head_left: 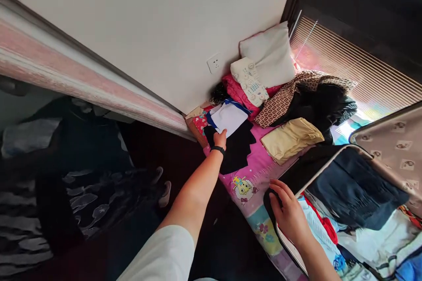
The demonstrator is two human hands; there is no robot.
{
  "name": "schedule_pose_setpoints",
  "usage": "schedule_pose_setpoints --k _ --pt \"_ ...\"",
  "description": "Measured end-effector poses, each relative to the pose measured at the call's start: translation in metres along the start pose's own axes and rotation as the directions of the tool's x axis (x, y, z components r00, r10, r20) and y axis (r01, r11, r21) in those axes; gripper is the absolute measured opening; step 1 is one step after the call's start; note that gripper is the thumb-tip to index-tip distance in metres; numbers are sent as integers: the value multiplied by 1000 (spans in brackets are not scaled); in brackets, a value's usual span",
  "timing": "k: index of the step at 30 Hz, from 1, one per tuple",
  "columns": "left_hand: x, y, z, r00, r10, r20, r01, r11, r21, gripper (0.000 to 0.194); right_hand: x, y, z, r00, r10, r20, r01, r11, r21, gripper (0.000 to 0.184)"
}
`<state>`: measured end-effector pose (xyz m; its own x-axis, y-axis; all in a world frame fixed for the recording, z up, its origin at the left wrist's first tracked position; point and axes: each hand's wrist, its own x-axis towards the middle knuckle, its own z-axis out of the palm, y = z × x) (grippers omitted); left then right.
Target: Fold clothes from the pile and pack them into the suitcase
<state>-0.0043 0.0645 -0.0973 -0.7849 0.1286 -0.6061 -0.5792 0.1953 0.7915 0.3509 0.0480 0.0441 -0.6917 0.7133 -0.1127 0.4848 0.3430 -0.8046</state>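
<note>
My left hand (220, 140), with a dark band at the wrist, reaches to the bed. Its thumb and fingers close on the near edge of a folded white garment (230, 118); some fingertips are hidden. Beneath lies a black garment (235, 151), and blue cloth shows behind the white one. My right hand (288, 213) hovers at or rests on the near rim of an open suitcase (280, 235), fingers apart and slightly bent; contact is hard to tell. Inside the suitcase are folded dark navy trousers (358, 186) and several other clothes.
A folded yellow garment (292, 139) lies on the pink patterned bed cover (260, 184). Behind it are a brown patterned cloth (280, 101), a white pillow (272, 55) and a bright pink item. A wall with a socket (214, 63) borders the bed. More clothing lies at left, in shadow.
</note>
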Motion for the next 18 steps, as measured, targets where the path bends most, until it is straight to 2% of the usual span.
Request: schedule_pose_setpoints --k 6,10,13,15,18 --pt "60 4 24 988 -155 -11 153 979 -133 47 24 -12 14 998 12 61 -10 999 -40 27" --pt "83 15 26 978 -206 4 202 954 -222 48 28 -16 13 997 -19 75 25 996 -81 26" --pt "82 27 13 974 -209 85 224 940 -256 41 28 -16 13 997 -40 64 46 995 -90 24" --pt "73 36 -1 971 -185 153 222 937 -271 37 26 -17 13 997 -47 61 52 995 -88 23" --pt "50 47 -23 962 -100 254 185 923 -337 42 23 -18 14 997 -41 58 44 997 -64 24"
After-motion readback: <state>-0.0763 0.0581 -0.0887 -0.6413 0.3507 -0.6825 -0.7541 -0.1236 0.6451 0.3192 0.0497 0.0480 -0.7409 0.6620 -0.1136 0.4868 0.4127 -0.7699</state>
